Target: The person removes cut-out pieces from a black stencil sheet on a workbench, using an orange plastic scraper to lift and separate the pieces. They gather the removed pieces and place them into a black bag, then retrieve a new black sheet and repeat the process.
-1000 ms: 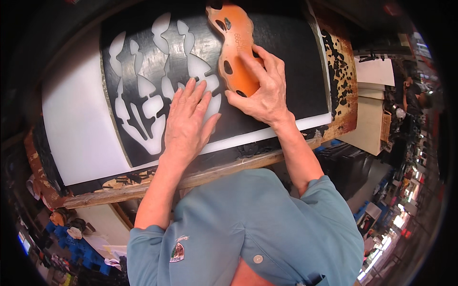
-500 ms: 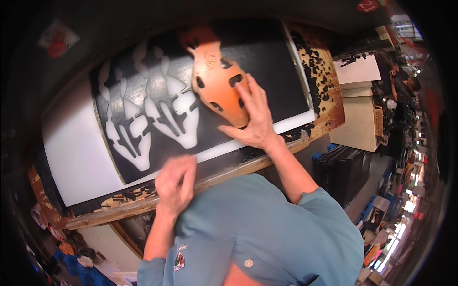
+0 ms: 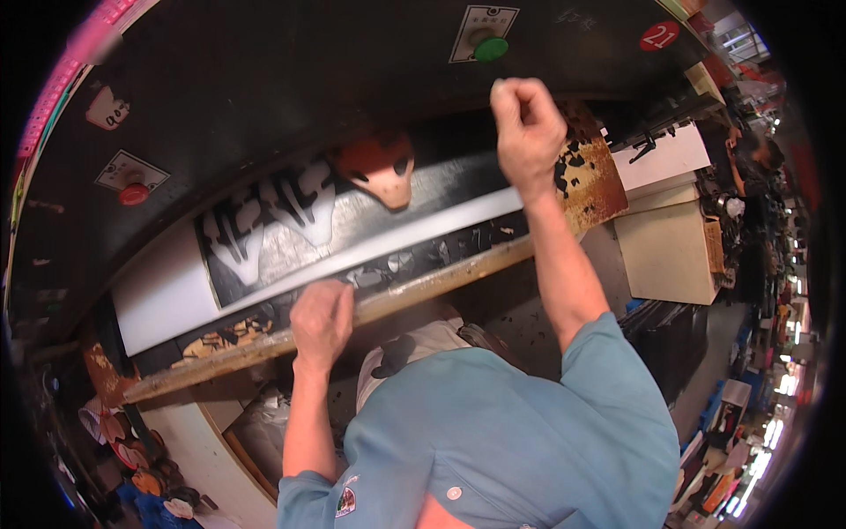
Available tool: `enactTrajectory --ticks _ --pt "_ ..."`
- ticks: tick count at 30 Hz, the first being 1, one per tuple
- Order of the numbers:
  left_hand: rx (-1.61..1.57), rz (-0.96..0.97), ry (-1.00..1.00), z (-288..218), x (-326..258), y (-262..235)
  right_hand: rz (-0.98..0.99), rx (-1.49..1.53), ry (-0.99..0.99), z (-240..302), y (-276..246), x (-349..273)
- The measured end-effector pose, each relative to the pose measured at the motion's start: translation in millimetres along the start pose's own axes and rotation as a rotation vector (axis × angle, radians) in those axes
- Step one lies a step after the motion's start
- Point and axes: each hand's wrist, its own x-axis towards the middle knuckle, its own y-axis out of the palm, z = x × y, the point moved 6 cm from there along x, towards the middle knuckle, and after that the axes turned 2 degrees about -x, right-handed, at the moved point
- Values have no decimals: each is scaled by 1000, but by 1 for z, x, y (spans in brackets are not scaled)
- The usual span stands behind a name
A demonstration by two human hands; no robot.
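My right hand is raised in front of a black machine panel, its fingers curled into a fist just below a green push button. No contact with the button shows. Low at the wooden front edge, my left hand is closed in a loose fist, with nothing visible in it. Under the panel an orange shaped piece with cut-out holes lies on a black sheet; its far part is hidden. To its left are white openings of cut-out shapes in the sheet.
A red push button sits on the panel's left. White board underlies the black sheet. Black and tan scraps lie along the wooden bench edge. Beige boxes stand at the right.
My right hand has left the orange piece and risen towards the green button. The panel now fills more of the view and covers the orange piece's far part. My left hand stays low.
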Motion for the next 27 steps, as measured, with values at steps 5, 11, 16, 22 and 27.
enactTrajectory --ticks 5,11,16,22,27 --pt "100 -95 -32 7 9 -6 158 7 -49 8 -11 22" --pt "102 -126 -72 7 31 2 181 -198 267 -31 -53 -97" --pt "16 -189 -83 4 30 -3 241 -397 -174 -26 -41 -141" --pt "52 -111 -147 5 26 2 230 -381 -175 -26 -42 -137" --pt "181 -122 -81 -5 21 6 245 -366 -162 -29 -44 -141"
